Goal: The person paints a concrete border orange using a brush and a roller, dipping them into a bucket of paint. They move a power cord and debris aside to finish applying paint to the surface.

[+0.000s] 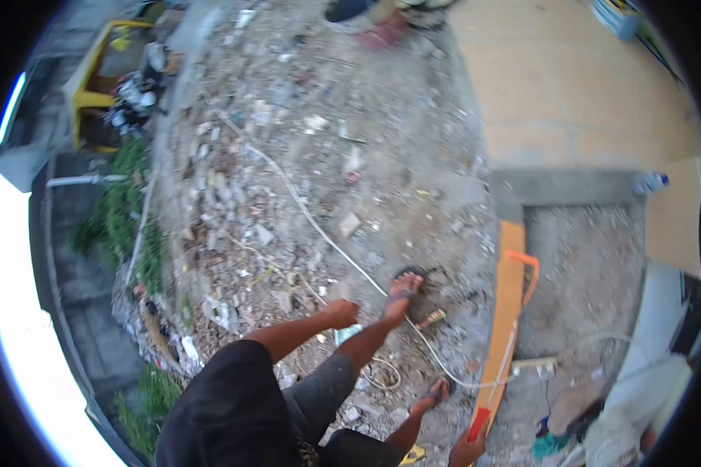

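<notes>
My left hand (341, 313) is closed in a fist over the rubble, with nothing visible in it. At the bottom edge, my right hand (466, 450) is wrapped round the red handle of a long tool, seemingly a saw (479, 424), whose thin shaft runs up to a bent orange end. Beneath and beside the tool lies a long orange-brown plank (504, 311). A pale hose or cable (311, 218) crosses the ground, passing my sandalled foot (403, 292) and reaching the plank's lower part.
Stones and litter cover the ground (288, 117). A tiled slab (553, 86) with a concrete edge is at upper right, a plastic bottle (650, 183) near its corner. A yellow-framed object (82, 97) and green plants (121, 210) are at left. Bags (623, 420) sit at lower right.
</notes>
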Demonstrator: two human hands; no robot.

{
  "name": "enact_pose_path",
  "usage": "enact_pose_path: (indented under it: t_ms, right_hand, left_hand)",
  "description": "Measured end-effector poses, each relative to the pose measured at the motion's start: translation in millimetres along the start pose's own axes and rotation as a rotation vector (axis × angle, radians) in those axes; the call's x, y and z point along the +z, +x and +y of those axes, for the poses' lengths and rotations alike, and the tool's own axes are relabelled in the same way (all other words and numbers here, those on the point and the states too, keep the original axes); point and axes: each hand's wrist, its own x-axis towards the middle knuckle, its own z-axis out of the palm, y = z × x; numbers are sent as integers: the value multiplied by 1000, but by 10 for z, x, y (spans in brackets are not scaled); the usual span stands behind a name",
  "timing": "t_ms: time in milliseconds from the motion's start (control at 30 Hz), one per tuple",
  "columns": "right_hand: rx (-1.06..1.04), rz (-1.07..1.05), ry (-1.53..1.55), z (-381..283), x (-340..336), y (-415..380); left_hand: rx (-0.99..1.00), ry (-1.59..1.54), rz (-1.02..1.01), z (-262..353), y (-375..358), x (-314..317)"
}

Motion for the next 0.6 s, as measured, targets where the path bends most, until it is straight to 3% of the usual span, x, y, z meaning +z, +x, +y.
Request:
enact_pose_path:
  t_ms: [33,67,100,267,367,400,433,567,600]
  right_hand:
    - [-114,57,96,945,805,39]
    - [245,-191,-371,790,760,279]
    - [300,-234,-423,202,550,143]
    - [168,-281,-262,-1205,52,-265]
    - [123,-267,-215,-1772,-309,-322]
    - [115,-254,-211,-1985,-452,-311]
    - [104,-237,-201,-2145,-580,-307]
    - [49,-146,-157,-2515,-1192,-217]
    - [43,-116,-145,-2508,-1391,-213]
  left_hand:
    - [26,-190,129,33,-256,-1]
    - [-35,-345,195,214,-570,-128]
    - [67,-419,200,169,-527,32]
    - [160,-519,280,730,-1075,85]
    - [53,-492,186,987,-1044,184]
    - [221,-430,184,991,-932,310]
    - [388,-366,182,1011,-815,408]
    - [313,-376,112,1350,-906,89]
    - [329,-339,198,1324,-799,63]
